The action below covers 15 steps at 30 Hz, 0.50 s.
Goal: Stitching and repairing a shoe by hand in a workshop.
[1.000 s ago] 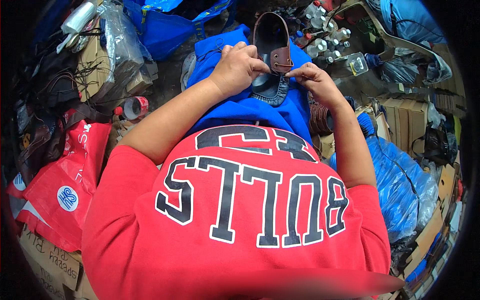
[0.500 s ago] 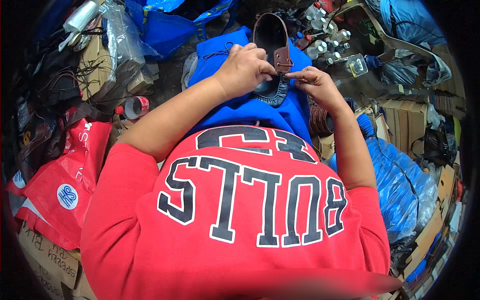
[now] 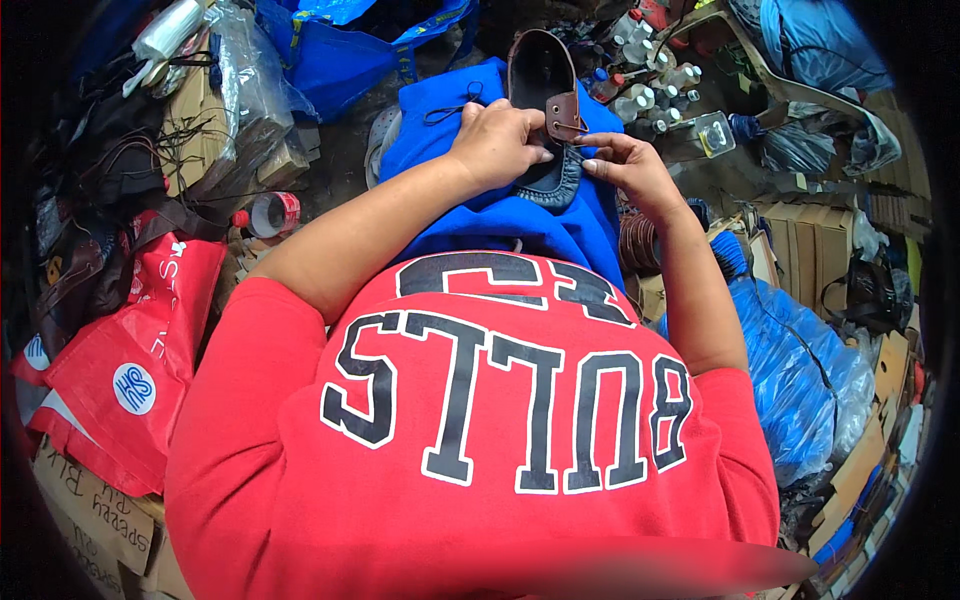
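A moccasin-style shoe (image 3: pixel 564 118), dark inside with a brown leather collar, lies on the blue cloth (image 3: pixel 430 110) over my lap. Its gathered black toe (image 3: pixel 548 192) points towards me. A short lace loops through eyelets on the brown collar piece. My left hand (image 3: pixel 495 143) is closed on the shoe's left side, thumb and fingers near the opening. At the right edge, just below the eyelets, the fingertips of my right hand (image 3: pixel 630 172) are drawn together. Whatever small thing they pinch is too fine to make out.
Several plastic bottles (image 3: pixel 640 95) stand beyond the shoe at right. A blue bag (image 3: pixel 340 60) lies at the far left, a red bag (image 3: pixel 140 350) at my left. Blue plastic wrapping (image 3: pixel 790 370) and cardboard boxes (image 3: pixel 810 235) are at my right. A bottle (image 3: pixel 272 214) lies near my left forearm.
My right index finger, earlier stretched out against the shoe's edge, is now bent in nearer the thumb. My left hand has shifted slightly right and down; the shoe has hardly moved.
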Available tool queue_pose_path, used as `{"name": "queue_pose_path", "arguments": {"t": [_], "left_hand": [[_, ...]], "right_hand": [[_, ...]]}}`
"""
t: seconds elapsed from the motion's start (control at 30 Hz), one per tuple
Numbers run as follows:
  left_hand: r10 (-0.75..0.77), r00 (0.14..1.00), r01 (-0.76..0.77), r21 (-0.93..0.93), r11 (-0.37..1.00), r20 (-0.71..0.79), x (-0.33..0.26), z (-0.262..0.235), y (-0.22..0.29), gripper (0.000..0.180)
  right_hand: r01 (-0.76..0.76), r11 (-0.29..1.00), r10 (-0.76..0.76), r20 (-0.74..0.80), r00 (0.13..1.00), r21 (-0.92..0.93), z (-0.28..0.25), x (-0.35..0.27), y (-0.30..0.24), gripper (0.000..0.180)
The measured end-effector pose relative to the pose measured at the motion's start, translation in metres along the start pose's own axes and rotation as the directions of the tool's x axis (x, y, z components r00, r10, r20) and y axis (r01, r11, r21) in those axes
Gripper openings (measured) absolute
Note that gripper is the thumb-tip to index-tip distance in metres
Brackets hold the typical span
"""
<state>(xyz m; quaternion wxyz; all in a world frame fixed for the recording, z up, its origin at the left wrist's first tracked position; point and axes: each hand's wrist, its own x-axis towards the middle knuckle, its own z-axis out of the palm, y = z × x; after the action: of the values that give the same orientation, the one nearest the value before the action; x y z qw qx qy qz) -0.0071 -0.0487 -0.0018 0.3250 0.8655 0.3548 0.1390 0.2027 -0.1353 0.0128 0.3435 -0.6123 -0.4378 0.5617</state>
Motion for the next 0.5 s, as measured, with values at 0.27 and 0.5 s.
{"name": "queue_pose_path", "arguments": {"t": [0.27, 0.5], "left_hand": [[0.007, 0.995, 0.004, -0.117, 0.993, 0.097, 0.007, 0.005, -0.003, 0.023], [0.086, 0.987, -0.099, 0.091, 0.991, 0.134, -0.006, -0.014, 0.009, 0.017]], "right_hand": [[0.017, 0.995, -0.014, 0.037, 0.999, -0.1, 0.004, 0.002, -0.009, 0.025], [0.147, 0.94, -0.144, 0.032, 0.989, -0.308, 0.023, 0.001, -0.002, 0.012]]}}
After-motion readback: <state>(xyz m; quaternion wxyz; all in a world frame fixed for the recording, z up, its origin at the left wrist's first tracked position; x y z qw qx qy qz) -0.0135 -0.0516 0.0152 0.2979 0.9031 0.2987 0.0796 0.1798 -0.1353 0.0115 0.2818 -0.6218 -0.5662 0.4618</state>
